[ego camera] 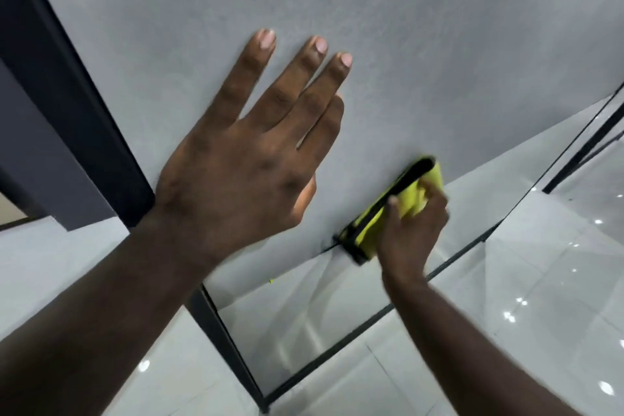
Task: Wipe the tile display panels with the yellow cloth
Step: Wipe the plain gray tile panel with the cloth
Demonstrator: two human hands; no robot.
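Head view, looking steeply down the grey panel (405, 44): the left hand (243, 162) lies flat on it, fingers straight and spread, holding nothing, apparently bracing. Lower down, the right hand (413, 230) has its fingers curled round the folded cloth (369, 230) and presses it against the panel's bottom edge, just above the glossy floor (540, 280).

Now the risks. The cloth sits right on the edge, so a stroke carried too far could slip off the tile, catch on the black frame (74, 111) that borders the panel, or pull the fold open. The right hand is blurred, which suggests a quick pass, and a fast pass may skip patches. A heavy lean from the left hand might rock the panel, and that palm will likely leave marks on the surface.

The cloth is a narrow folded pad. Its long axis follows the bottom edge, lower left to upper right in the picture, with the free end pointing up-right beyond the fingers. A dark strip runs alongside it, and it cannot be told whether that is trim or panel edge.
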